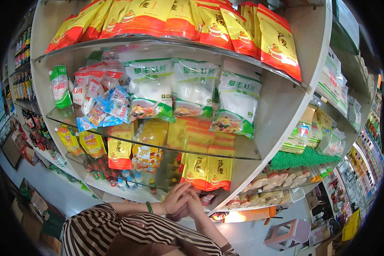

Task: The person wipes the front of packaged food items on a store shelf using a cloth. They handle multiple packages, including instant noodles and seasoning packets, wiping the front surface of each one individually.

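Note:
My left hand [175,197], with a green bangle [149,207] on its wrist, is held against my right hand [194,202]. The fingers overlap, so whether anything lies between the palms is hidden. Both hands are in front of the lower glass shelf. Just beyond my fingertips stand two yellow-and-red pouches, a left one [193,170] and a right one [220,168]. A dark brownish shape [178,215] shows beneath my hands, too unclear to name.
Large bags of white seasoning [151,92] and small sachets [104,107] fill the middle glass shelf [192,148]. Yellow-and-red packets [179,19] line the shelf above. A white shelf divider [276,123] rises at right. On the floor at right is a plastic stool [289,233].

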The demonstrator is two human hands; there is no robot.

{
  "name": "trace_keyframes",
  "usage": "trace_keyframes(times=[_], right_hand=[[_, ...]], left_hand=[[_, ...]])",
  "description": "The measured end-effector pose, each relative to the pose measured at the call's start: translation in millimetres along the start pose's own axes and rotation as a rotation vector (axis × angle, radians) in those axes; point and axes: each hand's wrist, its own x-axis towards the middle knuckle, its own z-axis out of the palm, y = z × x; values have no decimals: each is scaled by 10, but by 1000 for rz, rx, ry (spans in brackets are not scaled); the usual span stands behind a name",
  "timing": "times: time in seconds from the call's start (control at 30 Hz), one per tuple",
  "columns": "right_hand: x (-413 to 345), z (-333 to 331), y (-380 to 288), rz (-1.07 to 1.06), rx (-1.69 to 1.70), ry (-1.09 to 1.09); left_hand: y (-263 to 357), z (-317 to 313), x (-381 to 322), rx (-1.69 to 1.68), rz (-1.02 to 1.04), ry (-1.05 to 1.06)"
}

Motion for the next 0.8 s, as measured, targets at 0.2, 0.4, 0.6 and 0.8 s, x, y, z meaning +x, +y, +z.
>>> trace_keyframes(times=[0.2, 0.4, 0.6, 0.8], right_hand=[[-87, 443, -196, 212, -29, -260], [-347, 987, -317, 198, 235, -252], [-782, 1504, -656, 65, 298, -360], [-890, 1651, -606, -173, -146, -140]], left_hand=[[117, -621, -158, -37, 88, -19], [296, -1345, -582, -181, -1, 57], [543, -1591, -1055, -545, -269, -99], [298, -1563, -999, -454, -284, 36]])
